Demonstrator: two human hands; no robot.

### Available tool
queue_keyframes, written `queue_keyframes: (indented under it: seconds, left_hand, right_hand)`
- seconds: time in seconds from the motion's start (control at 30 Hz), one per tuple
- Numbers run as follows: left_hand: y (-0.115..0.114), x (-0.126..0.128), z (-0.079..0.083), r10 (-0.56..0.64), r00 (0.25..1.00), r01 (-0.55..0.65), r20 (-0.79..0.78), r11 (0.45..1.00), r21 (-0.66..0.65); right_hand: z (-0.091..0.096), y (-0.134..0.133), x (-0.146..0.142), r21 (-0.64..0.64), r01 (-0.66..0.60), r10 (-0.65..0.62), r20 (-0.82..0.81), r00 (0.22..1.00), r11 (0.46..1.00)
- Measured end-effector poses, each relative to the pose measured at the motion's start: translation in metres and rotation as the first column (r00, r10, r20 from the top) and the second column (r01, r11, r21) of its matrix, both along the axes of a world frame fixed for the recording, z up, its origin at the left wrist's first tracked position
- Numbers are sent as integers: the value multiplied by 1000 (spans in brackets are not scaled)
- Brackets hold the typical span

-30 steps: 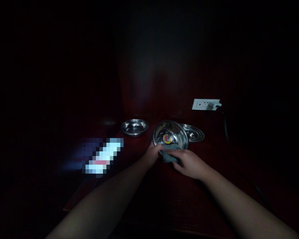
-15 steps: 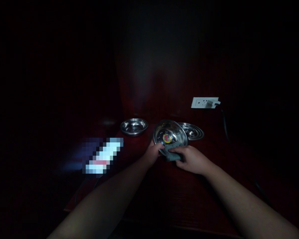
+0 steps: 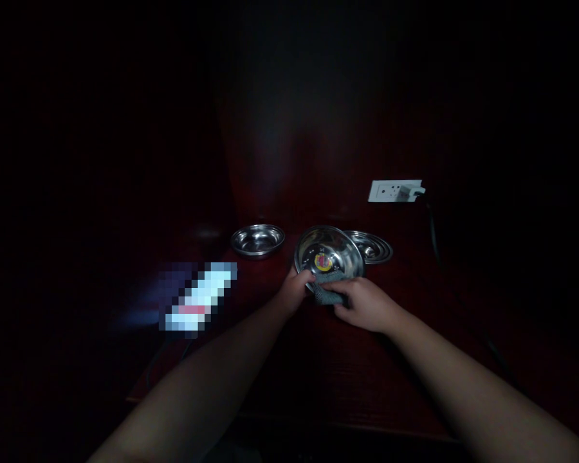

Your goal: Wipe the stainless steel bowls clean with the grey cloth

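Observation:
A shiny steel bowl (image 3: 329, 252) with a round yellow and red sticker inside is tilted toward me above a dark red table (image 3: 338, 373). My left hand (image 3: 295, 292) grips the bowl's near left rim with closed fingers. My right hand (image 3: 367, 303) is closed on a grey cloth (image 3: 325, 290), which presses against the bowl's lower rim. The scene is very dark.
A second steel bowl (image 3: 257, 239) rests on the table to the left, a third (image 3: 372, 247) lies behind the held one. A white wall socket (image 3: 394, 190) has a plug with a black cable running down on the right. A bright blurred object (image 3: 197, 299) lies at left.
The right hand with the cloth has shifted slightly left and up along the bowl's lower rim. The left hand keeps its grip. The view has tilted a little.

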State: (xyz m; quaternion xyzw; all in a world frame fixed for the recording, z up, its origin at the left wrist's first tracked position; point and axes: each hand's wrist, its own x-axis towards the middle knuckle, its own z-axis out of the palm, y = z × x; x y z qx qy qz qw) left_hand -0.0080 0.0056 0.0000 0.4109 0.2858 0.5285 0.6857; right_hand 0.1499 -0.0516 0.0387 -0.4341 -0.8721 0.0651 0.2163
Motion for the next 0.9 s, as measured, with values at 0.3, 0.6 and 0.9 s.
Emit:
queue_keyframes:
  seconds: [0.3, 0.6, 0.9]
  left_hand:
    - [2, -3, -3, -14, 997, 17, -72, 999, 45]
    - [3, 1, -6, -44, 999, 43, 15, 996, 78]
    - [3, 9, -2, -19, 997, 16, 77, 999, 41]
  right_hand:
    - [3, 3, 10, -35, 48, -48, 16, 999, 998]
    - [-2, -2, -4, -9, -16, 16, -27, 999, 1000]
    - [-7, -1, -15, 44, -25, 30, -109, 994, 999]
